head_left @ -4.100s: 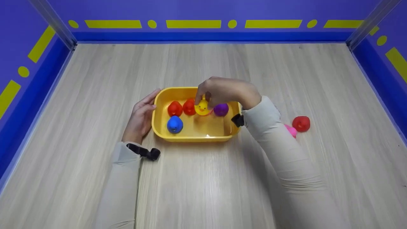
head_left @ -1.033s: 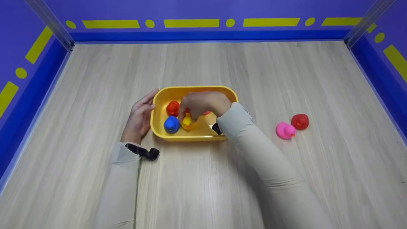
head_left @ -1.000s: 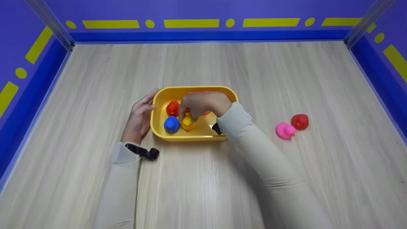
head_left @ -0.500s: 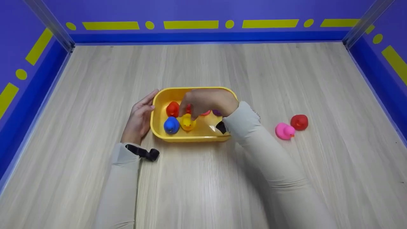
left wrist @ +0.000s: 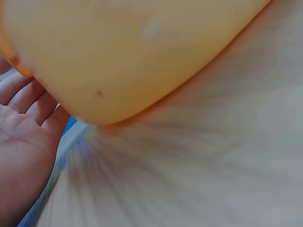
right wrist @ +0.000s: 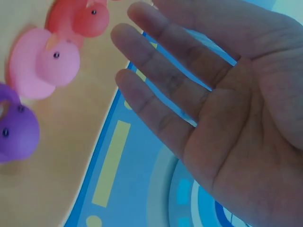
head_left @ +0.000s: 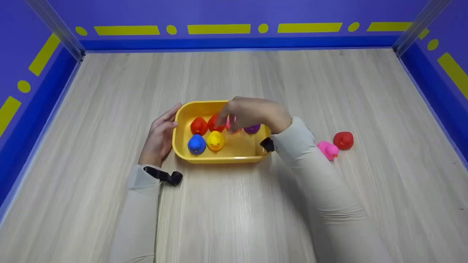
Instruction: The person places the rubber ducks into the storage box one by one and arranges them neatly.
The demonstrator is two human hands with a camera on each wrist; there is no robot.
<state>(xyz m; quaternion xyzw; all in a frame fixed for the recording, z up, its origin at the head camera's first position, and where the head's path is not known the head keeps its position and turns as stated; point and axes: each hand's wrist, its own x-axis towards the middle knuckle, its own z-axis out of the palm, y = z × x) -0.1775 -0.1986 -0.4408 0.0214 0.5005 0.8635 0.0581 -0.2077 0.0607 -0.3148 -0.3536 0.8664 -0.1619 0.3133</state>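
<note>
A yellow plastic bin stands mid-table with rubber ducks inside. My left hand rests against its left end, fingers along the outer wall and thumb at the rim. In the left wrist view, the bin's wall lies beside that hand's fingers. My right hand hovers over the bin with loose fingers and holds nothing. Below are a red duck, a second red duck, a partly hidden pink duck and a purple duck. The front row has a blue duck and a yellow duck.
Right of the bin, a pink duck and a red duck lie close together on the wooden table. My right sleeve partly covers that pink duck. Blue-purple panels with yellow marks border the table's back and sides.
The yellow duck went from the back row to the front row beside the blue duck, and was let go. My right hand then rose and moved right. My left hand stayed at the bin.
</note>
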